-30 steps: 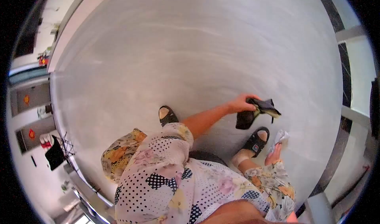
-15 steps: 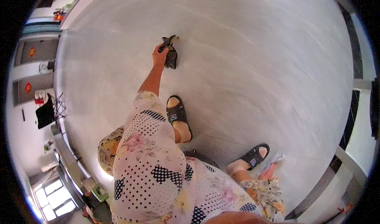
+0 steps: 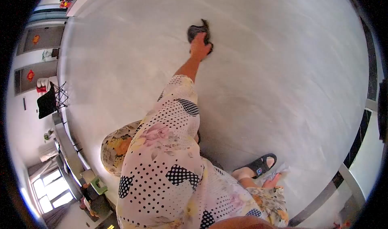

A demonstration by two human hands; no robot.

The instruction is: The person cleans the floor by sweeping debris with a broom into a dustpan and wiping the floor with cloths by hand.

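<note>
Stretched far forward, my left hand (image 3: 200, 47) presses a crumpled dark cloth (image 3: 195, 31) against the pale floor, its fingers closed on the fabric. A dark strip of the cloth sticks up past the fingers. My right hand (image 3: 272, 180) is low at the right, beside my floral trouser leg (image 3: 268, 200). It grips a thin whitish cloth or paper (image 3: 283, 169), blurred against the floor. Just left of that hand is my right foot in a black sandal (image 3: 262, 165). My sleeve and shirt hide most of my left foot.
Smooth grey floor (image 3: 262, 79) spreads ahead, bordered by a dark strip (image 3: 359, 138) at the right. Along the left are doors with red decorations (image 3: 30, 75), a black folding chair (image 3: 47, 101), a green stool (image 3: 98, 185) and a bright window (image 3: 52, 190). A person (image 3: 86, 204) shows at lower left.
My left hand has swept the dark cloth from the right side to the left, then forward and slightly right. My right hand stays low by the leg. The view has shifted.
</note>
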